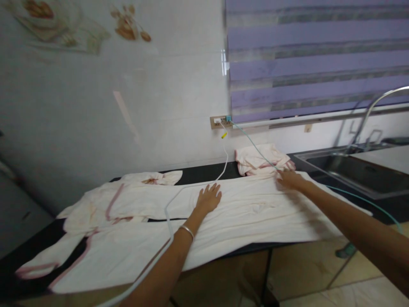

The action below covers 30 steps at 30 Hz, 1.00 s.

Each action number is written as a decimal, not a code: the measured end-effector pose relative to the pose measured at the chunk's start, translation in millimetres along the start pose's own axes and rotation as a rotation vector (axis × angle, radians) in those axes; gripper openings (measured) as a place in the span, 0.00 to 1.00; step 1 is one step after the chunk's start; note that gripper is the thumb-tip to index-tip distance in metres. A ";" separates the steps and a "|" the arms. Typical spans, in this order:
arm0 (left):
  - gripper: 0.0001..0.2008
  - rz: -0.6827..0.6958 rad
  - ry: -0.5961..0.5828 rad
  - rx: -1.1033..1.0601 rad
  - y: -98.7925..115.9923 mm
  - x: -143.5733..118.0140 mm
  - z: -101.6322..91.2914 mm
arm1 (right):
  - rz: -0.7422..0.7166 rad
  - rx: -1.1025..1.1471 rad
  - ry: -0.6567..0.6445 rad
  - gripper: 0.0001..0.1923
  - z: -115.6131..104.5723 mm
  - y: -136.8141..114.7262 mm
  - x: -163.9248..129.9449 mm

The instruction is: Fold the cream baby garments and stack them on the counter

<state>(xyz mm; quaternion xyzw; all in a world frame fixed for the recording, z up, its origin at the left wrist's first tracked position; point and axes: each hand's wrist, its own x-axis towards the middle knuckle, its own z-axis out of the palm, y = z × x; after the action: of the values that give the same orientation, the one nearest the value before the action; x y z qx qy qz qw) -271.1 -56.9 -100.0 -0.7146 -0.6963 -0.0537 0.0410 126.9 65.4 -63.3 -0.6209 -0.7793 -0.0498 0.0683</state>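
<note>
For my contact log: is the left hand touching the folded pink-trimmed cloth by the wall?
Apart. In the head view, outspread white garment shows between the left hand and the folded cloth.

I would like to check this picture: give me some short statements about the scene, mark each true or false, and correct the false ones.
1. The left hand rests on the white garment. True.
2. The silver bangle is on the right wrist. False: it is on the left wrist.
3. The right hand is nearer to the folded garment than the left hand is. True.
4. Nothing is plugged into the wall outlet. False: a white cable and a teal cable run from it.
5. In the picture, the sink is right of the folded garment. True.
6. The window blind is plain white. False: it has purple and grey bands.
</note>
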 end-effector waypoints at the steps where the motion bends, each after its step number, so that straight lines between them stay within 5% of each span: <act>1: 0.29 -0.001 -0.007 0.002 0.3 0.2 -0.8 | -0.059 -0.003 0.028 0.27 -9.3 -1.8 -7.1; 4: 0.29 -0.003 -0.016 -0.005 0.3 1.3 -4.2 | -0.309 0.041 0.180 0.27 -35.5 -12.2 -53.5; 7: 0.28 0.002 0.026 -0.019 2.2 0.5 -11.6 | -0.519 0.132 0.260 0.26 -45.7 -24.0 -130.0; 12: 0.27 0.247 0.196 -0.060 39.3 -17.4 -31.6 | -0.629 0.091 0.303 0.24 -14.5 -12.1 -224.6; 16: 0.26 0.529 0.230 -0.230 114.1 -32.2 -40.6 | -0.587 0.071 0.357 0.23 17.9 10.8 -234.6; 21: 0.28 0.544 0.153 -0.298 199.5 -22.4 -31.7 | -0.526 0.061 0.392 0.33 37.8 13.9 -234.1; 24: 0.29 0.426 0.086 -0.273 218.9 -15.3 -15.3 | -0.497 0.059 0.395 0.36 44.7 13.1 -237.3; 30: 0.29 0.338 0.100 -0.239 220.0 -18.1 9.4 | -0.509 0.079 0.377 0.33 53.8 22.9 -235.0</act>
<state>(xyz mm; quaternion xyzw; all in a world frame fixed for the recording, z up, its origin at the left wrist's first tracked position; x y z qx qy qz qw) -51.4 -79.5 -108.2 -0.8174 -0.5524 -0.1635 -0.0011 198.4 -146.6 -156.1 -0.3825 -0.8847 -0.1490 0.2210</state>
